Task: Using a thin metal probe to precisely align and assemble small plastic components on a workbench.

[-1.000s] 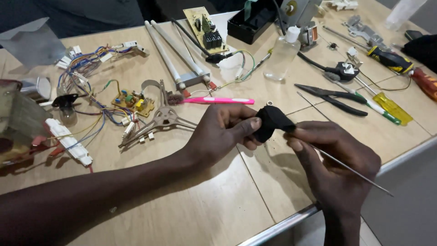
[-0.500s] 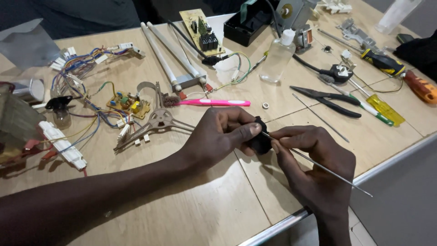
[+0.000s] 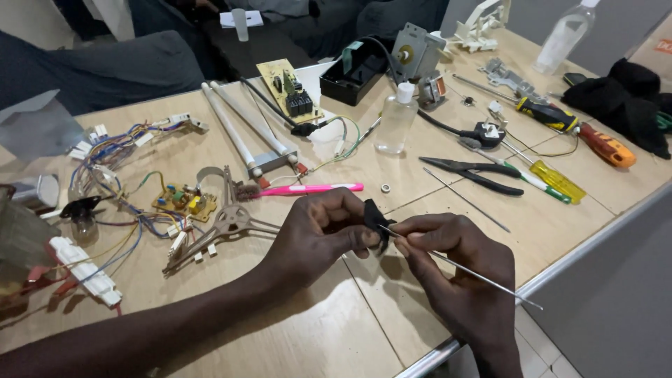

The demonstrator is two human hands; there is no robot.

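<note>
My left hand [image 3: 318,234] pinches a small black plastic part [image 3: 374,220] between thumb and fingers, just above the wooden table [image 3: 336,329]. My right hand [image 3: 458,276] holds a thin metal rod [image 3: 476,274] whose tip touches the black part; the rod trails off to the lower right past the table edge. The two hands meet near the table's front middle. Much of the black part is hidden by my fingers.
A pink toothbrush [image 3: 308,189], black pliers [image 3: 476,173], a yellow-handled screwdriver [image 3: 553,180], an orange-and-black screwdriver [image 3: 577,129], a clear bottle [image 3: 395,119], circuit boards [image 3: 287,87], coloured wire bundles [image 3: 119,150] and a second thin rod [image 3: 465,199] lie about. The table edge [image 3: 595,241] runs at right.
The view has shifted and come closer. The black part has turned in my left fingers, and my right hand has brought the rod's tip up against it.
</note>
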